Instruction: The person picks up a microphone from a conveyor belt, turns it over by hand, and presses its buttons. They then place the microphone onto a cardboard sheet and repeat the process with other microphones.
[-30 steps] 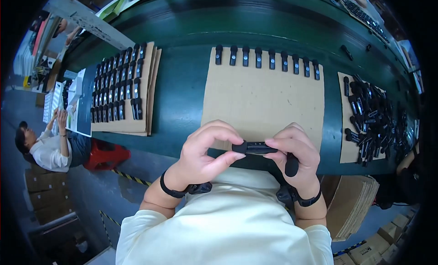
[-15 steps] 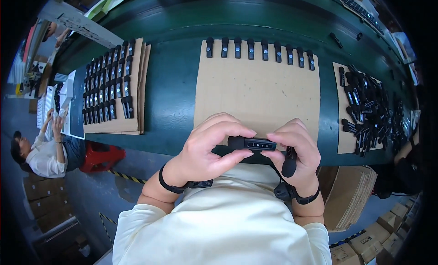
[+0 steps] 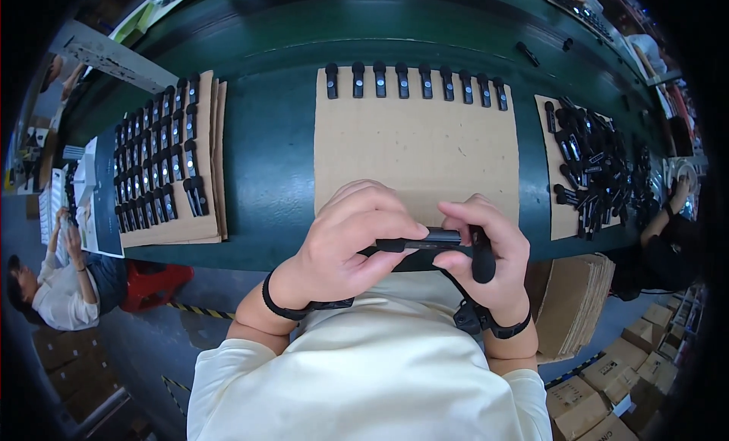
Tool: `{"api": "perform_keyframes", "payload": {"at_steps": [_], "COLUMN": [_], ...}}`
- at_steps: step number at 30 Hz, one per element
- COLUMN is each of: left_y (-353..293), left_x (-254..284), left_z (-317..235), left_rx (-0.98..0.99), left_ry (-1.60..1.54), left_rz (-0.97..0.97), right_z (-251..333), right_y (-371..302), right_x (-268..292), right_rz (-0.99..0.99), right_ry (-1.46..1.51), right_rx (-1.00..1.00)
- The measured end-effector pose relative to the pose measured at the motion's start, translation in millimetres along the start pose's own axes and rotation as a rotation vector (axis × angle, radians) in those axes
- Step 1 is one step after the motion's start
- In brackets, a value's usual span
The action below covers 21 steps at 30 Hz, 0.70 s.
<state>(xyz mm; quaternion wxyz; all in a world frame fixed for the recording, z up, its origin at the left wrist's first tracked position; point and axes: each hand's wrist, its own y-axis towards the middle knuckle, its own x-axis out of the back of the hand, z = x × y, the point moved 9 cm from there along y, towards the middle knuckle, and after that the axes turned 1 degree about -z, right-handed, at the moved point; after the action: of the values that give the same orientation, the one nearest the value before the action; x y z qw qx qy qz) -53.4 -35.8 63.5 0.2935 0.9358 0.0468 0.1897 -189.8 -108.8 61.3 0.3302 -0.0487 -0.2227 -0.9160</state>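
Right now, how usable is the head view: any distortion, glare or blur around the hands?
Head view: strong fisheye, table edge bows, dark corners; mild sheen on the green top; left hand, right hand and the black part are sharp and evenly lit.

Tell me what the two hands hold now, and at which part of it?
Both hands hold one slim black plastic bar: the left hand grips its left end, and the right hand pinches its right end, near a thicker black piece.

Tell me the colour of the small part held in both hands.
Black, a slim part pinched between left hand and right hand; clearest in the head view.
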Motion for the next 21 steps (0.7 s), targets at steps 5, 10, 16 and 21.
{"api": "perform_keyframes", "payload": {"at_steps": [5,10,16,21], "left_y": [-3,-7,-5,-19], "left_x": [9,23,48,57], "left_z": [16,24,37,83], "left_rx": [0.188,0.054,0.04,0.49], "left_ry": [-0.196,-0.135,-0.043,-0.447], "left_rz": [-0.089,-0.093,-0.123,-0.342], "right_z": [-1,18,15,-6], "right_y": [6,26,57,73], "right_x": [-14,-32,-49,-50], "right_rz": [0.099,0.162,0.183,0.173], "right_ry": [-0.124,-0.27,-0.274,-0.345], "right_rx": [0.007,0.261,0.366,0.391]}}
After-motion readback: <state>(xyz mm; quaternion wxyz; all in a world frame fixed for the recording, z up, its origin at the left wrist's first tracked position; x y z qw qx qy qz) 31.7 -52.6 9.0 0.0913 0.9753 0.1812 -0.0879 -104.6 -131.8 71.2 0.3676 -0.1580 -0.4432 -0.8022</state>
